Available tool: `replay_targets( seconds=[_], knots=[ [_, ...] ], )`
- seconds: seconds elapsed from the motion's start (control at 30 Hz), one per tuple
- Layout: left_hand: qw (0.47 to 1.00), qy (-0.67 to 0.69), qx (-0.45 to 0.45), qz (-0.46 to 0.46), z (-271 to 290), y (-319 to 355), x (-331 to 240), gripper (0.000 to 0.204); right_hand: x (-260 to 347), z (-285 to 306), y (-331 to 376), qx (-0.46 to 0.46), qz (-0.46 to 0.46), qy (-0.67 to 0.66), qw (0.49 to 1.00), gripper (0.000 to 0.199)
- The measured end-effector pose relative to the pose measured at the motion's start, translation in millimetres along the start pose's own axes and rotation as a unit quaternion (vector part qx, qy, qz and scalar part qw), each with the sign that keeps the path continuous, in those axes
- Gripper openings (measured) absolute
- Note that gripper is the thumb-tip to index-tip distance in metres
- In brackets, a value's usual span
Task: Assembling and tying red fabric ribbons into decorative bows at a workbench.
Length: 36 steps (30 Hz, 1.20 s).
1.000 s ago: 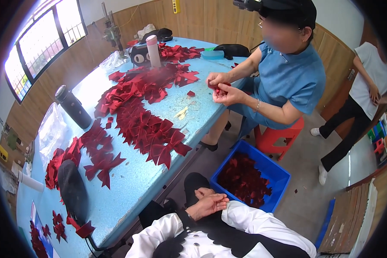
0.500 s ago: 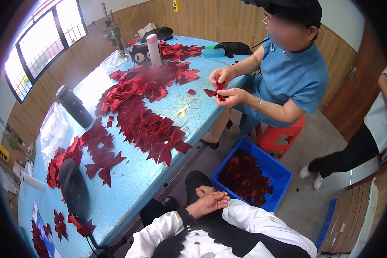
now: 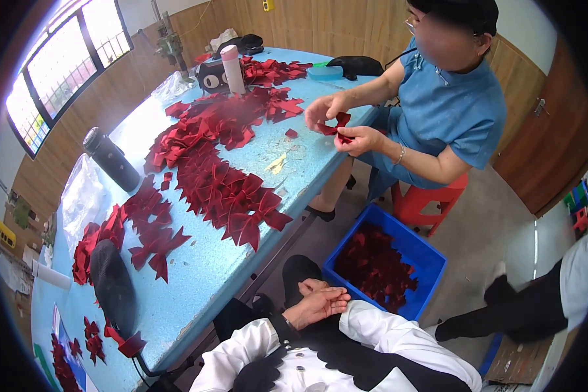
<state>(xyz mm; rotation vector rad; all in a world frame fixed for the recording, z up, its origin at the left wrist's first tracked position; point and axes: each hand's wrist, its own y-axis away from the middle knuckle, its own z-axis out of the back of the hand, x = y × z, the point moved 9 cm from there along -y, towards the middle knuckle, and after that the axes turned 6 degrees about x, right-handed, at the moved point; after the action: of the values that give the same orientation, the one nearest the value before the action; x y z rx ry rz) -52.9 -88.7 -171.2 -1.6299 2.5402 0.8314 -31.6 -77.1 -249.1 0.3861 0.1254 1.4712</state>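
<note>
My left hand (image 3: 317, 308) rests in my lap, palm partly up, with its fingers stretched out and nothing in them. It lies across my right wrist. Of my right hand (image 3: 312, 285), only a small part shows beyond the left one; the rest is hidden beneath it, so its grip cannot be made out. Just to the right of my hands, a blue plastic crate (image 3: 431, 269) on the floor holds many dark red fabric bows (image 3: 375, 264). Across from me, a seated co-worker in blue holds a red bow (image 3: 342, 124) in both hands above the table edge.
On the light blue table (image 3: 225, 258) lie heaps of red bows (image 3: 225, 189), a dark flask (image 3: 111, 160), a pink-topped bottle (image 3: 232, 68) and a black padded object (image 3: 113, 281). A red stool (image 3: 431, 199) stands under the co-worker. Another person's dark-trousered leg (image 3: 522, 307) is at right.
The co-worker's far hand has loosened and shifted left, and the bow has turned. The walking person has come nearer along the right side. My hands stay as they were.
</note>
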Motion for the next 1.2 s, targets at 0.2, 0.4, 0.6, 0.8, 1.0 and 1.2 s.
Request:
replay_targets(
  seconds=[0.2,0.4,0.6,0.8,1.0,1.2],
  knots=[
    [1.000,-0.022,0.002,0.012,-11,-10,0,0.017,-14,-13,-15,0.020,-0.049,0.020,0.998,0.024],
    [1.000,-0.004,0.009,0.016,-9,-13,4,0.016,-20,-11,-9,0.054,-0.088,0.045,0.994,0.029],
    [1.000,-0.005,-0.008,0.012,-3,-7,1,0.016,-14,-8,2,0.088,-0.113,0.073,0.987,0.035],
    [1.000,0.003,0.005,0.011,-5,-10,2,0.015,-35,-64,-17,0.112,-0.149,0.102,0.977,0.042],
    [1.000,0.001,0.011,0.014,-6,-15,4,0.015,-50,-86,-39,0.131,-0.190,0.128,0.964,0.049],
    [1.000,0.001,0.008,0.007,-5,-8,2,0.016,-22,-30,-26,0.160,-0.195,0.144,0.957,0.051]
  ],
)
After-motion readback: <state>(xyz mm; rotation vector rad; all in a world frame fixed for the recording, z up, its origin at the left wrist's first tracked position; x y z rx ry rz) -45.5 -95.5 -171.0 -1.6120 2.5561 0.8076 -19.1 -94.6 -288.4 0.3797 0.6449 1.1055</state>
